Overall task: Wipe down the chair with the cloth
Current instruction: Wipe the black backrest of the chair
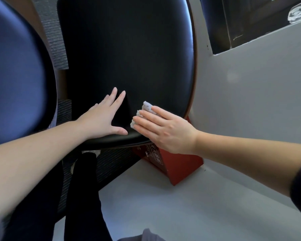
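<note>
resting left hand (102, 119) flat on front of black chair seat (125, 49), fingers spread, gripping nothing, likely steadying it | pressing cloth (143, 111) onto seat near front edge under straight fingers of right hand (165, 131), not pinching, probably for even wiping pressure | peeking out pale grey, wadded, mostly hidden

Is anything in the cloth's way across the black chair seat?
Only the left hand, flat on the black padded chair seat just left of the small grey cloth under the right hand.
</note>
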A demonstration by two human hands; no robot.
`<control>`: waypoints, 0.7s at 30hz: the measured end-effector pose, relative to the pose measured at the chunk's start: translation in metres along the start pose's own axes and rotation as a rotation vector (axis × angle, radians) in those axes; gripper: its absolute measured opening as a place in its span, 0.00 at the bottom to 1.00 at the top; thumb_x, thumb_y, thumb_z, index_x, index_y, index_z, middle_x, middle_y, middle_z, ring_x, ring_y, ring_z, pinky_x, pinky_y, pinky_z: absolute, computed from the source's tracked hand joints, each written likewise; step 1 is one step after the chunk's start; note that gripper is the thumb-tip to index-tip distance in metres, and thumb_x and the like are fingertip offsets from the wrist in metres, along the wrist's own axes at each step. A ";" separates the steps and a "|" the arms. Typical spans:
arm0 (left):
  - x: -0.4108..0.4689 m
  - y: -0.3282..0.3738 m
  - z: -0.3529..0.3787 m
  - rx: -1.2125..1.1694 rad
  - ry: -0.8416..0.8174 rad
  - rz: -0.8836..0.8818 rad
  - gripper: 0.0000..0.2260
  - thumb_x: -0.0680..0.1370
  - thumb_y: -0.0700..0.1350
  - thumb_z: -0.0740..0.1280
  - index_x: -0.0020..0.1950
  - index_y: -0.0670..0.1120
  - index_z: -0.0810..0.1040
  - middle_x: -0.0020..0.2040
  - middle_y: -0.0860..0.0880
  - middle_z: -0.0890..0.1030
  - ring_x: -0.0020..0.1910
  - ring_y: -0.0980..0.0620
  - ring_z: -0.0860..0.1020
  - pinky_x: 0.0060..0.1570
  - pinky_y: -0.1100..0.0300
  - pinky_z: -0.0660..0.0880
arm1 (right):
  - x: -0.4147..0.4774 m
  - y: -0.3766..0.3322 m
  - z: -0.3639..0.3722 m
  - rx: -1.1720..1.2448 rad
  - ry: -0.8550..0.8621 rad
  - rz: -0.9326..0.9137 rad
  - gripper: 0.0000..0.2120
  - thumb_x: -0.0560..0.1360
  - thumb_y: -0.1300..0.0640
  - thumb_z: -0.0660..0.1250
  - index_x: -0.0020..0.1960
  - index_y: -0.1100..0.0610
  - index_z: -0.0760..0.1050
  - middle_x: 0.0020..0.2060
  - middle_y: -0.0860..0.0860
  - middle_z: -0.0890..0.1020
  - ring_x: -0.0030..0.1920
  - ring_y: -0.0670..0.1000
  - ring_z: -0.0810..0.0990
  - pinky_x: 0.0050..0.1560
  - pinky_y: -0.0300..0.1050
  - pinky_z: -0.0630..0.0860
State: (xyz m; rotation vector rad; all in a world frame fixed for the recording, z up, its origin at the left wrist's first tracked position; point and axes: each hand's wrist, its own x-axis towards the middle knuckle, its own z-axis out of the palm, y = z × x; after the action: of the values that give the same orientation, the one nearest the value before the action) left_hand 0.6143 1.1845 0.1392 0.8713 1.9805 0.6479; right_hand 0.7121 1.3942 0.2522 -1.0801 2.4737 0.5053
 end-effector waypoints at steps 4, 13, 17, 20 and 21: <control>0.004 0.001 -0.004 -0.020 -0.017 0.004 0.56 0.67 0.66 0.71 0.78 0.55 0.33 0.78 0.47 0.33 0.79 0.44 0.44 0.75 0.45 0.58 | 0.002 0.015 -0.006 0.075 -0.018 -0.064 0.26 0.80 0.55 0.55 0.77 0.59 0.63 0.74 0.57 0.68 0.74 0.58 0.65 0.76 0.56 0.58; 0.030 -0.005 -0.032 -0.086 0.049 0.010 0.53 0.68 0.66 0.71 0.78 0.57 0.35 0.79 0.47 0.35 0.79 0.45 0.46 0.75 0.46 0.59 | 0.028 0.071 -0.019 0.136 -0.112 -0.008 0.27 0.78 0.54 0.48 0.75 0.60 0.66 0.72 0.58 0.70 0.74 0.59 0.66 0.76 0.56 0.54; 0.045 -0.004 -0.046 -0.106 0.084 0.006 0.52 0.69 0.65 0.70 0.78 0.57 0.35 0.79 0.47 0.35 0.79 0.45 0.45 0.75 0.47 0.58 | 0.044 0.108 -0.019 0.081 -0.094 0.042 0.27 0.78 0.53 0.60 0.75 0.60 0.66 0.72 0.58 0.70 0.75 0.60 0.65 0.76 0.58 0.54; 0.056 -0.003 -0.059 -0.159 0.122 -0.012 0.51 0.70 0.63 0.71 0.79 0.57 0.36 0.79 0.48 0.35 0.79 0.46 0.45 0.76 0.47 0.57 | 0.058 0.142 -0.026 0.087 -0.086 0.118 0.29 0.77 0.54 0.64 0.76 0.60 0.64 0.74 0.58 0.67 0.76 0.60 0.61 0.76 0.57 0.48; 0.059 -0.003 -0.063 -0.169 0.134 -0.018 0.51 0.71 0.63 0.71 0.79 0.57 0.37 0.79 0.48 0.35 0.79 0.46 0.45 0.76 0.47 0.57 | 0.063 0.153 -0.029 0.093 -0.089 0.145 0.29 0.78 0.54 0.63 0.76 0.60 0.63 0.75 0.58 0.66 0.77 0.60 0.59 0.76 0.57 0.46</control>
State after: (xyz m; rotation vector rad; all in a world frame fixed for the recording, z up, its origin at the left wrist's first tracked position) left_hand 0.5361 1.2216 0.1389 0.7225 2.0148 0.8693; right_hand 0.5517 1.4400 0.2723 -0.8288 2.4815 0.4646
